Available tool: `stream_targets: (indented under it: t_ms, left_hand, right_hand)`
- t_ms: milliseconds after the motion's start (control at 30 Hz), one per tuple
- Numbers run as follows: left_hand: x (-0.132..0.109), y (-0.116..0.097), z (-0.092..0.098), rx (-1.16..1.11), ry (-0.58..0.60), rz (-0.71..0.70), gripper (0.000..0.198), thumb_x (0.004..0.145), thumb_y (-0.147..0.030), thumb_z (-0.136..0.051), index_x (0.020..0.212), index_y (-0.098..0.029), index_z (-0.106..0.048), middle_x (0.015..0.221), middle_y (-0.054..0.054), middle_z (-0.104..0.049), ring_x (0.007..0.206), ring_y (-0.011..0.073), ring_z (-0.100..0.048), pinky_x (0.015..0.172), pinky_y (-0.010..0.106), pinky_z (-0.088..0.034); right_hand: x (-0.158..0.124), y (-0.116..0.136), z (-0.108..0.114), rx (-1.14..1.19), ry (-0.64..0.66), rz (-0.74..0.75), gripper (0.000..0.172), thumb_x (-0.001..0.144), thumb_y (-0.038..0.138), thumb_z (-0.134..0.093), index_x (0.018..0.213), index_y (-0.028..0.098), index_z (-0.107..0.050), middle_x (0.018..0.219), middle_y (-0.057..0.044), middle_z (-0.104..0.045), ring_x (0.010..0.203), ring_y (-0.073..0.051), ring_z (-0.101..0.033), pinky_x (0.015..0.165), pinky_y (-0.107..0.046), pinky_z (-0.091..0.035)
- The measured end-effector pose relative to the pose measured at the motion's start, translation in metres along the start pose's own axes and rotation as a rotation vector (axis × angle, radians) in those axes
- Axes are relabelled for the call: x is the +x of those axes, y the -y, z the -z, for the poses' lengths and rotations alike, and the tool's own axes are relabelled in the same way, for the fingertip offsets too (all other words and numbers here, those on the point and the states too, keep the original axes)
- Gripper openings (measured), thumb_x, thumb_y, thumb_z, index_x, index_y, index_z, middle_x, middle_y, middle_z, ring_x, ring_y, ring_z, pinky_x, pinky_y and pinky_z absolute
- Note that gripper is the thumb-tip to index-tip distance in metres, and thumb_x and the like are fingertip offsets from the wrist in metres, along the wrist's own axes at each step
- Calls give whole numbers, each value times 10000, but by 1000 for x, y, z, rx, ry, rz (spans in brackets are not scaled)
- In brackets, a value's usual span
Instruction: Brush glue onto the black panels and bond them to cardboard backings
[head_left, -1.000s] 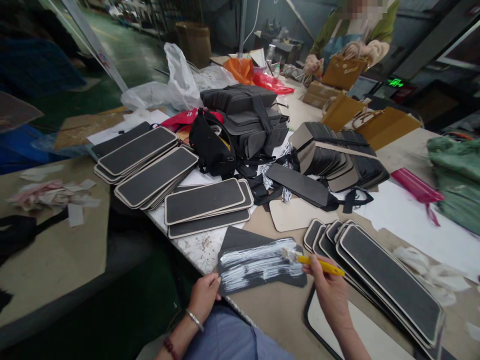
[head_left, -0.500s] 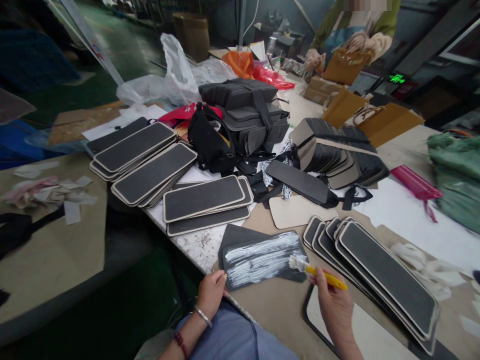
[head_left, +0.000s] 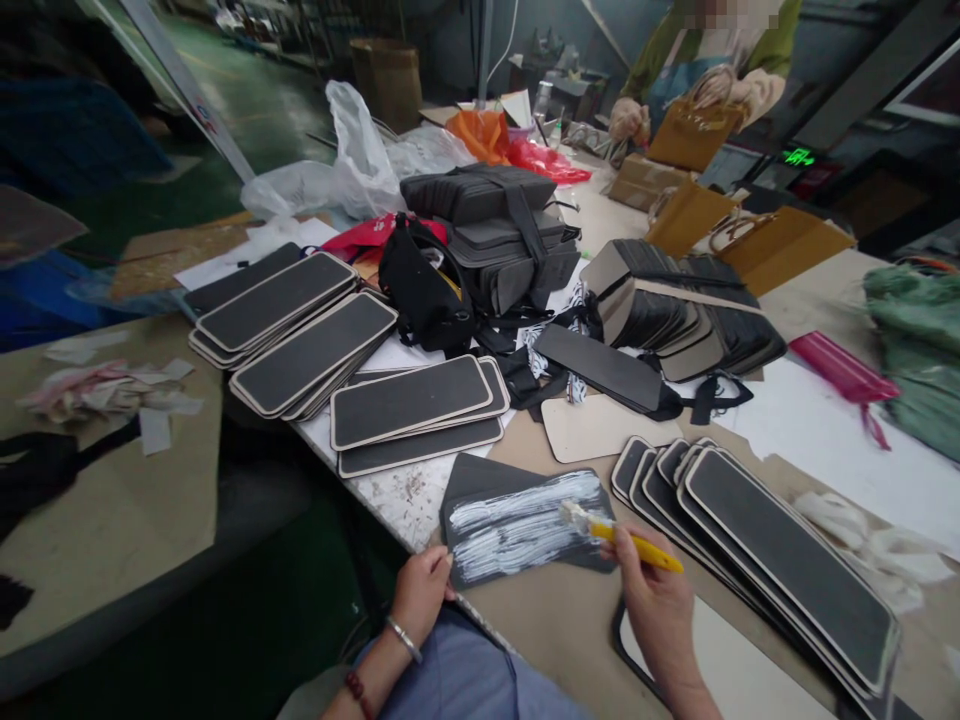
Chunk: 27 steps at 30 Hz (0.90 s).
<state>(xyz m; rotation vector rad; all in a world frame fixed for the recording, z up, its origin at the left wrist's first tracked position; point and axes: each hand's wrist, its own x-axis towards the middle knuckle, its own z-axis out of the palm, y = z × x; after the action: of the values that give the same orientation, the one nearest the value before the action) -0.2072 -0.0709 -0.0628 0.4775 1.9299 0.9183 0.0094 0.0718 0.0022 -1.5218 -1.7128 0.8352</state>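
My right hand (head_left: 660, 605) grips a paintbrush by its yellow handle (head_left: 649, 552). The pale, coated bristles (head_left: 576, 517) rest on a dark grey rounded panel (head_left: 480, 570). Streaks of white paste (head_left: 517, 525) run lengthwise over most of that panel's top. My left hand (head_left: 421, 590) pinches the panel's near left corner between thumb and fingers. Under it lies another dark panel (head_left: 469, 472), turned at an angle. Beside my right hand is a pale board with a dark edge (head_left: 727, 640), partly covered by the hand and wrist.
Stacks of dark panels with pale borders lie left (head_left: 311, 350), centre (head_left: 409, 400) and right (head_left: 787, 560). Behind them sit strapped dark panel bundles (head_left: 510, 230), a black bag (head_left: 424, 285) and a magenta pouch (head_left: 844, 365). A co-worker (head_left: 705, 80) handles a tan bag across the table.
The brush has moved a little left across the coated panel, with my right hand following. My left hand keeps its hold on the corner. The view has shifted slightly.
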Motion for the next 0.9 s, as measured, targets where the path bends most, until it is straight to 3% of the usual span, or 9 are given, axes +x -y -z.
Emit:
stream_targets:
  t_ms: [200,367,467,567,700,833,900]
  left_hand:
    - [0,2,-2,-34,9,9,248,641,-425,-395,491,-231,-426,360,-35,-479,419,159,-520,493,255,-367]
    - [0,2,-5,-64,11,22,234,625,-413,-400,497,-225,-453,379,-36,-482,410,151,-507,478,255,-367]
    - [2,2,-5,-72,17,22,249,615,-434,-411,486,-225,-451,374,-33,-481,408,152,-505,479,258,-368]
    - [0,0,-3,-68,30,12,295,604,-491,-428,480,-224,-447,372,-26,-485,411,155,-506,488,266,-380]
    - [-11,-11,8,-65,-20,-12,440,587,-612,-468,603,-187,-581,386,-23,-504,433,170,-516,499,277,-406]
    - [-26,-30,27,-44,-109,-79,622,564,-696,-522,811,-144,-672,422,-14,-546,481,184,-552,531,274,-454]
    - [-33,-40,37,-14,-112,-103,662,524,-723,-556,823,-148,-688,439,-5,-566,498,188,-568,540,266,-473]
  right_hand:
    - [-32,41,-57,306,214,-92,326,761,495,-566,787,171,-593,765,-51,-602,544,-160,-587,559,-318,-530]
    - [-51,35,-86,452,360,-207,335,768,504,-553,801,173,-583,753,-38,-590,538,-165,-594,520,-315,-534]
    - [-50,30,-88,399,339,-103,296,797,463,-536,798,174,-594,747,-33,-571,565,-157,-586,532,-305,-524]
    - [-43,34,-69,255,225,74,226,833,383,-512,787,184,-609,738,-39,-581,637,-157,-574,583,-295,-507]
    - [-33,37,-22,102,34,274,127,845,273,-508,840,195,-609,757,-48,-600,730,-167,-568,627,-294,-485]
    - [-27,14,25,-78,-144,392,98,828,250,-531,865,203,-608,786,-51,-605,759,-177,-566,687,-327,-472]
    - [-25,-4,46,-143,-204,401,113,823,277,-535,856,203,-614,799,-54,-607,770,-183,-571,699,-335,-471]
